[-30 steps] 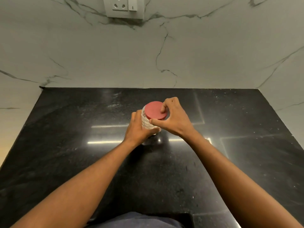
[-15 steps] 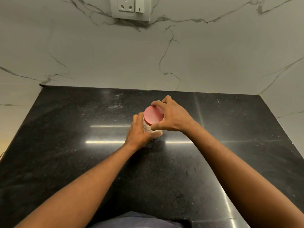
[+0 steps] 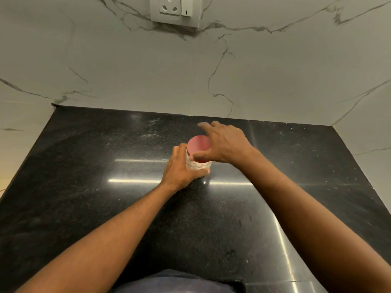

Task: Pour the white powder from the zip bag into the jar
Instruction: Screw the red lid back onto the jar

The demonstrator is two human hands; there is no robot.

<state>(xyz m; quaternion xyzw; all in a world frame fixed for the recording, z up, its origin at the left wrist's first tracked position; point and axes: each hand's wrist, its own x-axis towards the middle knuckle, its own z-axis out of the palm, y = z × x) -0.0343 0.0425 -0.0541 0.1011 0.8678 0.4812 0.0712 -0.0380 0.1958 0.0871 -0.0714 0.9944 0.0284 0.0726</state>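
A: Going near to far, what did you have in front of you on the counter (image 3: pixel 105 208)?

B: Only your two forearms reaching in from the near edge; that stretch of the black top carried nothing else. Past them, about midway between the near and far edges and a little right of centre, stood the jar (image 3: pixel 198 165), upright, with the red lid (image 3: pixel 198 144) sitting on top.

A: And your hands?

B: Your left hand (image 3: pixel 182 168) was wrapped around the jar's left side, thumb curled across its lower front, holding it firmly. Your right hand (image 3: pixel 224 142) lay over the lid from the right, thumb against its near rim and fingers spread loosely past its far rim, so whether you truly gripped the lid, I cannot tell.

A: How far along were you?

B: Hard to place. No zip bag showed anywhere on the counter, and the jar's contents could not be seen. You seemed to be working the lid, either closing it after pouring or opening it first.

A: What had changed from half a second before?

B: Your right fingers, then curled tightly over the lid, had opened and swung toward the far edge, as in a twist. The jar had stayed put in your left hand.
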